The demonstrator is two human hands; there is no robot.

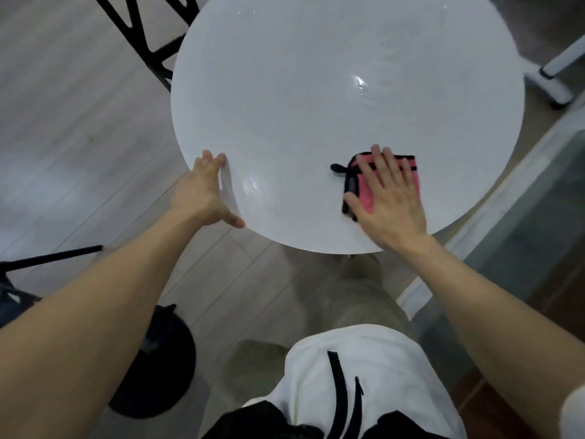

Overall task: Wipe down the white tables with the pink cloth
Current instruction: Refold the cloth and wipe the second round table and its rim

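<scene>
- Two bare hands are on the round white table (300,90), one at each side of its near edge.
- The right hand (389,201) lies flat on the pink cloth (365,193), its fingers straight and spread and its palm pressing down; nothing is curled round the fabric.
- The pink cloth is folded into a small pad with black trim. It lies on the near right part of the tabletop, close to the rim, with a black loop (338,168) sticking out on its left side.
- The left hand (202,193) rests on the table's near left rim. Its fingers are loosely extended over the edge and its thumb lies along the rim, so it holds nothing.
- Faint wet streaks (361,83) glint on the tabletop beyond the cloth.
- A black chair (142,30) stands beside the far left of the table on a pale wooden floor (63,122).
- A round black seat (164,359) sits low at the left, under the left forearm.
- The person's white top (348,375) with black stripes fills the bottom centre.
- A white frame (550,77) shows at the upper right edge.
</scene>
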